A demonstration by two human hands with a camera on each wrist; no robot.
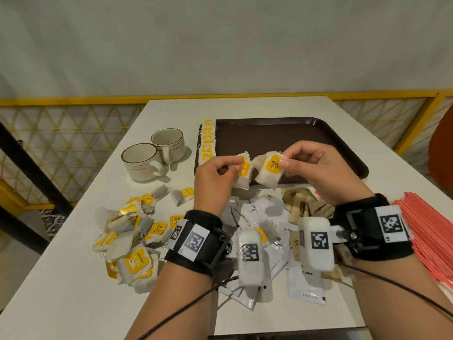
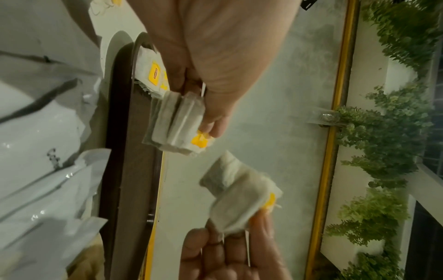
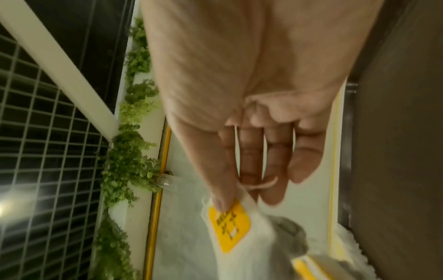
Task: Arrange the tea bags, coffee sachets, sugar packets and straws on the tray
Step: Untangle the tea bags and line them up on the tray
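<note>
Coffee sachets (image 1: 259,244), white and loosely overlapped, lie on the table (image 1: 73,278) under both wrists, nearest the person. Loose tea bags (image 1: 130,231) with yellow tags sprawl in a heap to the outside of the left wrist, and red straws (image 1: 431,231) fan out beyond the right wrist. Brown sugar packets (image 1: 304,204) sit just below the right hand.

The left hand (image 1: 215,177) is raised above the near edge of the tray (image 1: 318,136), thumb and fingers pinching a small stack of tea bags (image 1: 242,173). The right hand (image 1: 316,168), close beside it, pinches a second tea bag stack (image 1: 268,171) by its upper corner, thumb on the yellow tag, the other fingers loosely extended. The 2 stacks hang just apart, not touching.

Past the left hand, a row of tea bags (image 1: 207,141) stands along the tray's left rim. Further left of that hand, 2 cups (image 1: 154,160) stand touching.
</note>
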